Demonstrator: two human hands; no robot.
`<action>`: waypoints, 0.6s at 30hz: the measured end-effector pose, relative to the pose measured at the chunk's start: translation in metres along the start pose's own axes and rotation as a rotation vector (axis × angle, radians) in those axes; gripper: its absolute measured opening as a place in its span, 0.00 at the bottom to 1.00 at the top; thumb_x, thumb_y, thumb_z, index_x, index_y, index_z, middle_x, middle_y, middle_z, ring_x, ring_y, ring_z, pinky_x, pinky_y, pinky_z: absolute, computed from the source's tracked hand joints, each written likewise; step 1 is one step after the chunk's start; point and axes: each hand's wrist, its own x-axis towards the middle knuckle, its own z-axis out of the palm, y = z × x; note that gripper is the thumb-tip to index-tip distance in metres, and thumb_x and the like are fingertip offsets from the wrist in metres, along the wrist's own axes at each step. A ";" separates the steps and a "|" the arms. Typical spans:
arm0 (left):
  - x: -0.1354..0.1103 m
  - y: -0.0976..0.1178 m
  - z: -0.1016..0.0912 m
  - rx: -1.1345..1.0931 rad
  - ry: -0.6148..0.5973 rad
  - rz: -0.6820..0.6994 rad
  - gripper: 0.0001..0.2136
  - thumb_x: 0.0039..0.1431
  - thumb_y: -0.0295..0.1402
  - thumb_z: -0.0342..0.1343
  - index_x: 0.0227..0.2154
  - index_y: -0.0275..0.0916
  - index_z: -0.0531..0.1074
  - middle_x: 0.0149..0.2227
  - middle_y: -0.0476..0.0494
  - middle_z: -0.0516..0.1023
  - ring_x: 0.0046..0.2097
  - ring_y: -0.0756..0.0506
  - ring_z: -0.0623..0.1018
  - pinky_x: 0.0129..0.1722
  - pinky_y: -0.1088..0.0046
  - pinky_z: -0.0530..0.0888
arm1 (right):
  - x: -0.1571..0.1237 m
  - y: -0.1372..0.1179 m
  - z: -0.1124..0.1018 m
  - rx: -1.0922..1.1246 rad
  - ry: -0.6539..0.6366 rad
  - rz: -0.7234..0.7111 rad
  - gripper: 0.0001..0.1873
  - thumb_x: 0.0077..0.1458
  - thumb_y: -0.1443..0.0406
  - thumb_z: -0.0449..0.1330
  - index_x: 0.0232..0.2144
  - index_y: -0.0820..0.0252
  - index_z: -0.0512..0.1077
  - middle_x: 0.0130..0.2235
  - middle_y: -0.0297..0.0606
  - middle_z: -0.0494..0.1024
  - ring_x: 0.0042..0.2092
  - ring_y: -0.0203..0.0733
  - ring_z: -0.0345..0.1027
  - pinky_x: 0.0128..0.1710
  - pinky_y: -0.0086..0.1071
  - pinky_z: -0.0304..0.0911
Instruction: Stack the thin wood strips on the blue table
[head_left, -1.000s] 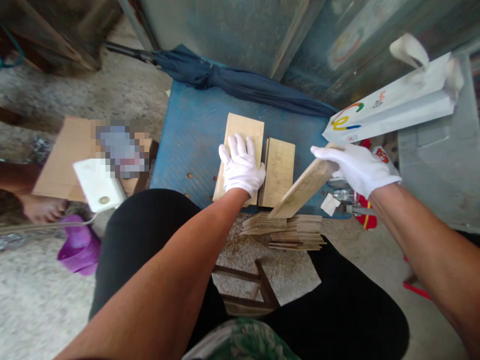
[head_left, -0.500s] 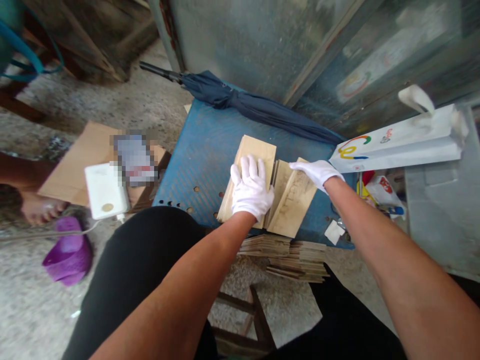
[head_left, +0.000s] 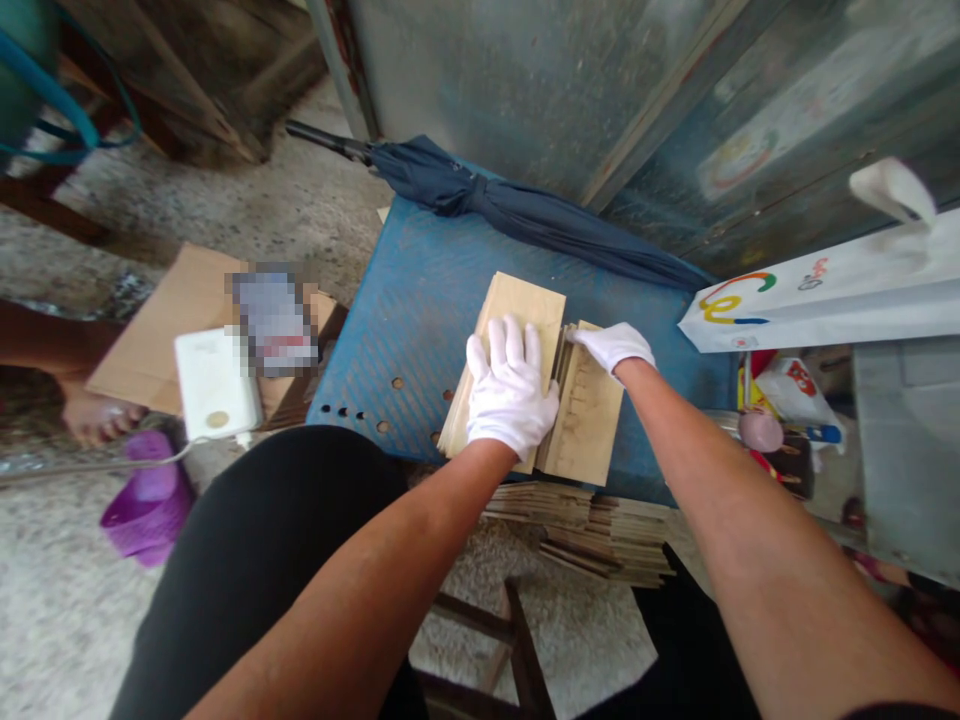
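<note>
Two stacks of thin wooden boards lie side by side near the front edge of the blue platform [head_left: 405, 290], and we have a gloved hand on each. Our left hand [head_left: 510, 395] lies flat, fingers spread and open, pressing down on the left stack [head_left: 525, 305] without gripping it, which looks meant to keep those boards from sliding. Our right hand [head_left: 613, 346] rests on the far end of the right stack [head_left: 589, 420], fingers curled lightly over the top board's far edge; we cannot tell whether it pinches the board or only pushes against it. The right stack touches the left one along its long side, the top board lying a little askew, so the hand at its end seems placed to square it against its neighbour. More boards [head_left: 607, 530] are piled below the platform's front edge, close to our knees and within easy reach. A folded dark umbrella [head_left: 525, 215] lies along the platform's back edge, and a white paper bag [head_left: 825, 295] sits at its right corner. Off the left edge lie a white charger [head_left: 216, 385] and a cardboard box [head_left: 180, 310], beside another person's foot [head_left: 94, 420].
</note>
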 end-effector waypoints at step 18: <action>0.000 -0.001 0.001 0.005 0.008 0.007 0.39 0.66 0.46 0.50 0.74 0.28 0.49 0.76 0.23 0.46 0.76 0.25 0.46 0.72 0.37 0.45 | -0.005 0.010 0.016 0.120 0.117 0.019 0.49 0.56 0.36 0.61 0.56 0.77 0.71 0.54 0.68 0.76 0.58 0.65 0.73 0.57 0.47 0.67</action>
